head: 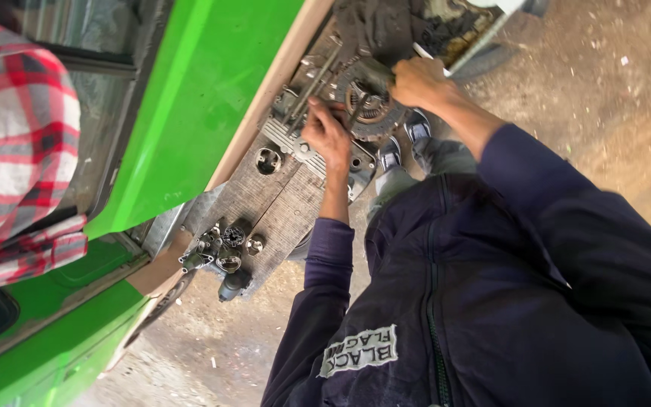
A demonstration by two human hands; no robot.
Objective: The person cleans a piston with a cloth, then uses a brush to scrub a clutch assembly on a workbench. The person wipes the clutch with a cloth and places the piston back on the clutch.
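Both hands work the greasy metal assembly on the wooden bench (265, 203). My left hand (328, 134) is curled around dark steel rods (312, 89) at the 9 o'clock edge of the round toothed gear (371, 105); my right hand (418, 81) grips narrowly at its 2 o'clock rim, though what it holds I cannot tell. Small grimy fittings (224, 252) cluster at the plank's 7 o'clock end. Green vehicle bodywork (190, 113) crowds the 9 o'clock side; open dirt floor (604, 98) lies toward 3.
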